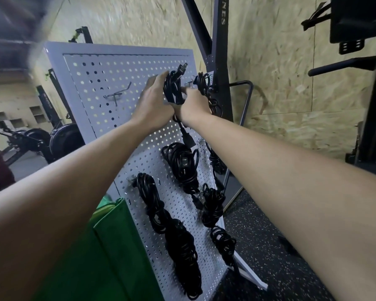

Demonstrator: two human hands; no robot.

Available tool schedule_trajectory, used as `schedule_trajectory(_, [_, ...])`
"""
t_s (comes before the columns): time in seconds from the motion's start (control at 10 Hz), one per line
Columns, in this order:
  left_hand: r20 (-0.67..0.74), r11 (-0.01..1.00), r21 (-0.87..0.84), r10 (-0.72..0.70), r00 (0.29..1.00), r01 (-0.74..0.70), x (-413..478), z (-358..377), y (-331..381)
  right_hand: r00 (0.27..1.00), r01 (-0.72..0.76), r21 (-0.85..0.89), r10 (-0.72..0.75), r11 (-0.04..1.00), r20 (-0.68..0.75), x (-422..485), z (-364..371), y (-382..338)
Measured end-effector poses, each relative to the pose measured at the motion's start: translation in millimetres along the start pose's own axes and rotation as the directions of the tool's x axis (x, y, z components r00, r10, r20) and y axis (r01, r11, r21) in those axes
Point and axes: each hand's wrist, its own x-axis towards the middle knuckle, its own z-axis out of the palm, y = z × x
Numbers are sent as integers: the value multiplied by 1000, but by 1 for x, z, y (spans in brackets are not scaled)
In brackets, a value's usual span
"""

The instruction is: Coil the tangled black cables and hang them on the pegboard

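Note:
A grey pegboard (109, 68) stands tilted in front of me. My left hand (153, 103) and my right hand (193, 103) both grip one coiled black cable (173, 88) high against the board; its plug end sticks up and another plug hangs below my wrists. Several other black cable coils hang on the board: one at the top right (204, 85), one in the middle (182, 164), a long one at the lower left (174, 235), and one at the lower right (213, 207). An empty metal hook (117, 94) juts out left of my hands.
A green bin (109, 246) stands at the board's lower left. A dark metal rack post (219, 51) rises behind the board. Exercise machines (41, 140) sit at the far left. The floor (269, 246) is speckled black rubber, and chipboard walls stand behind.

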Motion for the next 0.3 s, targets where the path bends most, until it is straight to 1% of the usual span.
schedule_trajectory(0.2, [-15, 1000, -3, 29, 999, -29, -10, 2, 4, 998, -14, -34, 16, 999, 58, -15, -7, 17])
schedule_trajectory(0.3, [-95, 998, 6, 66, 993, -66, -19, 2, 12, 998, -3, -54, 6, 999, 56, -23, -16, 24])
